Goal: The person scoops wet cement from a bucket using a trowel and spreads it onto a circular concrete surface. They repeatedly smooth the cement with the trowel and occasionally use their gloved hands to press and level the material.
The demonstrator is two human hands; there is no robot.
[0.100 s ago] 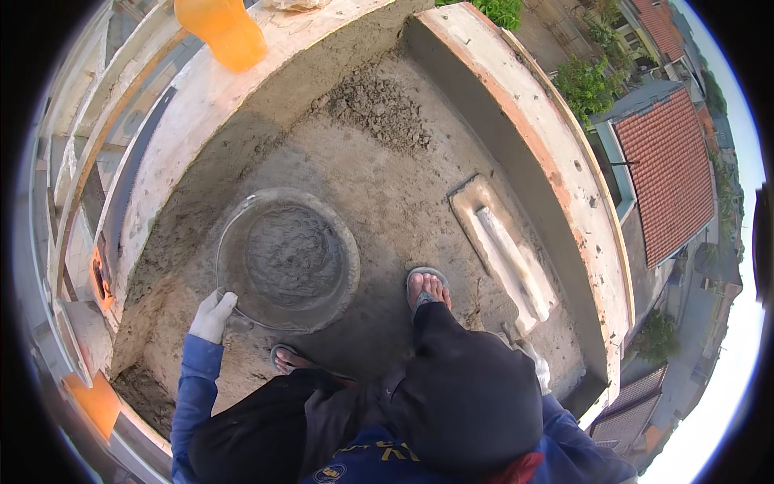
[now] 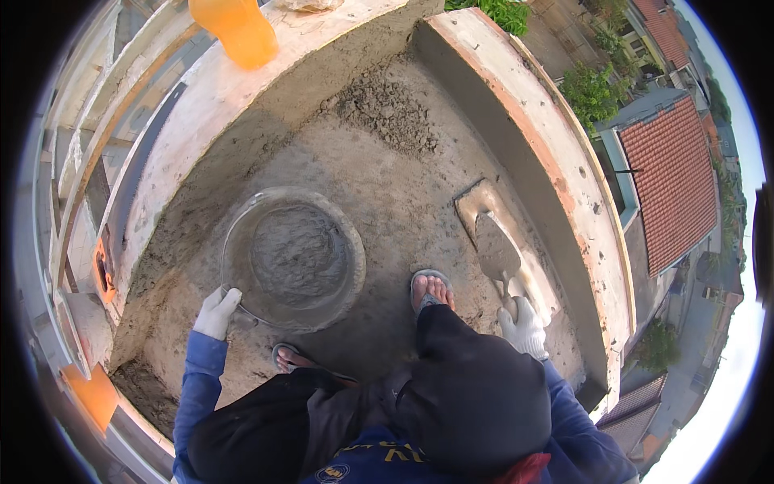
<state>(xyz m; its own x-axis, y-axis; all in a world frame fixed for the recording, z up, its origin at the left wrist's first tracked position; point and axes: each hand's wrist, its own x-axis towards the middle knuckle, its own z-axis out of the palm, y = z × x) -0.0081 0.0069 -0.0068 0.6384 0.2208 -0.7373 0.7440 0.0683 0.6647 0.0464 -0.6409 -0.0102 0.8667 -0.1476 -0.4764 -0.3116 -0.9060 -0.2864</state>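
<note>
My left hand (image 2: 218,313), in a white glove, is closed on the wire handle at the near left side of a round bucket (image 2: 352,294). Grey wet mortar (image 2: 298,254) fills much of the bucket, which stands on the rough floor left of my feet. In my right hand (image 2: 524,327), also gloved, is the grip of a pointing trowel (image 2: 497,248). Its grey, mortar-smeared blade points away from me, above a long plastering float (image 2: 481,198) lying on the floor. The blade hides part of the float's white handle.
Low plastered walls curve along the left (image 2: 193,145) and right (image 2: 556,153). Loose mortar (image 2: 387,113) is heaped at the far end. An orange bottle (image 2: 238,32) stands on the left wall top. Tiled roofs (image 2: 665,185) lie below, beyond the right wall.
My right hand has come forward from beside my knee, bringing the trowel into view over the float. My left hand stays at the bucket handle; the whole view has shifted slightly.
</note>
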